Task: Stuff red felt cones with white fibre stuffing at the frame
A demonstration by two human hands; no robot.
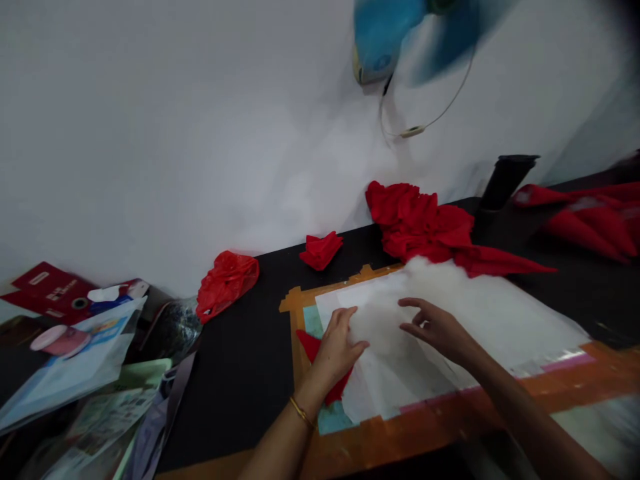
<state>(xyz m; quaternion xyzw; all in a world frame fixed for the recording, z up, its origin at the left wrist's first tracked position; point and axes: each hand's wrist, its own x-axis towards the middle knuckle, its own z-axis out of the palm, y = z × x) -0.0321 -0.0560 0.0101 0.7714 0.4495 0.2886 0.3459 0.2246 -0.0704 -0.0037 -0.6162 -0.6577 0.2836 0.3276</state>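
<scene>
Both hands press a white sheet flat on the table. The left hand lies with fingers together over red cloth; the right hand has fingers spread. Next, smoothing probably calls for even outward strokes.

A black bench carries a big white sheet taped down with orange tape. Behind the sheet lies a pile of red cloth. Left of the sheet sits a red bag, then a heap of papers.

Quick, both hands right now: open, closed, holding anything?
Left hand: open, flat on the white sheet.
Right hand: open, fingers on the same sheet, gripping nothing.
</scene>
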